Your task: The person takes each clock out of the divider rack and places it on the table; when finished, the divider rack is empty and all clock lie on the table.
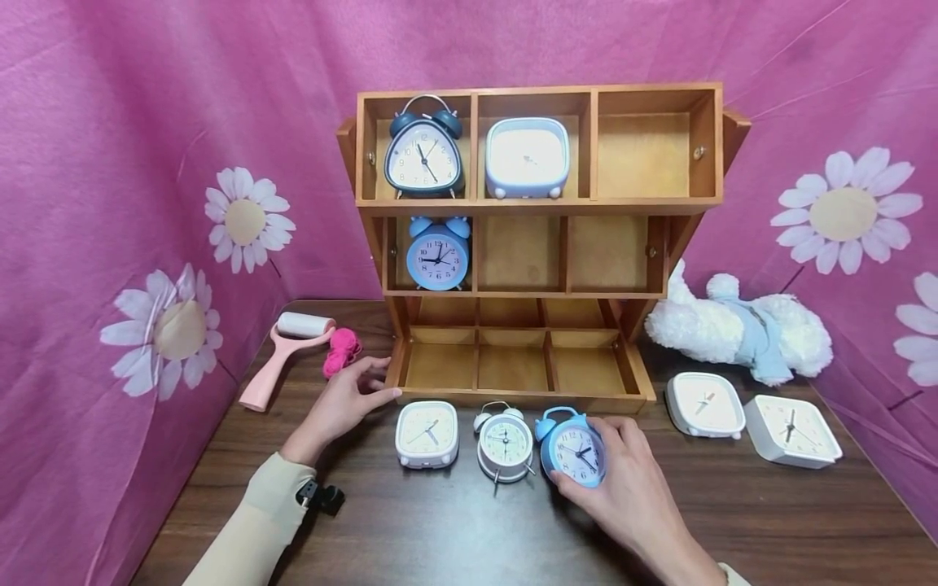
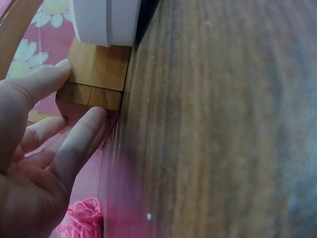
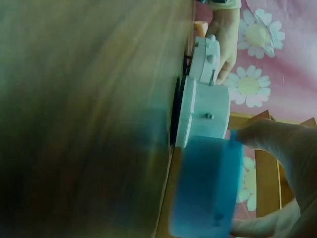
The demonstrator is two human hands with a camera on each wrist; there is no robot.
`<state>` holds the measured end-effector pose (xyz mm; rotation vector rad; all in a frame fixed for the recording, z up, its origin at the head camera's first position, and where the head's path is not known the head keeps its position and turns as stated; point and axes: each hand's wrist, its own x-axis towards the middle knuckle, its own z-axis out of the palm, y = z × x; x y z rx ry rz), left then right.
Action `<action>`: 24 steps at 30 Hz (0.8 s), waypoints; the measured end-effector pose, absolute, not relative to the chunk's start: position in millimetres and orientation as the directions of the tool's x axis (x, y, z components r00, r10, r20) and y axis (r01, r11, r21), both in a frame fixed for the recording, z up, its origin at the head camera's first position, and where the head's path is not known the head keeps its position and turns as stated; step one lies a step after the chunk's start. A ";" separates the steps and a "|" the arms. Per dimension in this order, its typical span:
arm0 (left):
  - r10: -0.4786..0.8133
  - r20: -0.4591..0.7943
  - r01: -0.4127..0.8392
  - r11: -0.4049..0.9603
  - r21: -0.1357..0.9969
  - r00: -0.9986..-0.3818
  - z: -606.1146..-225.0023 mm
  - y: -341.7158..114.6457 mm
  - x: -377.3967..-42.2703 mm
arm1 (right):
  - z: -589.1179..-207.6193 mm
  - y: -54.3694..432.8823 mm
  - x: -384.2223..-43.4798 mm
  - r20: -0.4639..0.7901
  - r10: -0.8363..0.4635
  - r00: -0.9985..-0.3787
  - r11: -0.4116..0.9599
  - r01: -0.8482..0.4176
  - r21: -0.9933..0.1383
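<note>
My right hand [image 1: 623, 480] grips a blue twin-bell alarm clock [image 1: 576, 450] by its sides, thumb at the lower front; the right wrist view shows the clock's blurred blue body [image 3: 205, 186] between thumb and fingers. To its left stand a white twin-bell alarm clock [image 1: 506, 443] and a white rounded-square alarm clock [image 1: 427, 434]. With fairly straight fingers, my left hand [image 1: 344, 403] touches the front left corner of the wooden shelf [image 1: 513, 400]. Up close, its thumb and fingertips rest around that wooden corner [image 2: 96, 74].
The shelf holds a dark triangular clock [image 1: 423, 159], a pale blue clock [image 1: 528, 159] and a blue twin-bell clock [image 1: 438, 259]. Rightward lie two white clocks [image 1: 705, 404] and a plush toy [image 1: 740, 325]. Leftward lie a pink lint roller [image 1: 282, 358] and pink yarn [image 1: 341, 352].
</note>
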<state>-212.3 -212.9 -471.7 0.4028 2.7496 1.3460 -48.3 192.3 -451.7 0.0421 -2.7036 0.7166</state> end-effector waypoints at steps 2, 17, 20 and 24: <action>0.253 0.067 0.208 0.587 0.783 -0.965 -471.8 -213.5 -212.2 | -452.7 192.6 -50.0 0.317 0.048 -0.947 0.877 -0.112 -0.467; 0.255 0.054 0.201 0.595 0.778 -0.965 -473.4 -214.5 -213.5 | -459.8 194.9 -58.8 0.309 0.002 -0.951 0.901 -0.133 -0.413; 0.254 0.049 0.196 0.597 0.778 -0.966 -472.2 -213.6 -213.3 | -460.3 194.8 -59.1 0.303 0.001 -0.953 0.901 -0.131 -0.413; 0.252 0.045 0.193 0.599 0.778 -0.967 -470.9 -212.7 -212.7 | -461.0 194.5 -59.4 0.301 -0.003 -0.954 0.901 -0.133 -0.413</action>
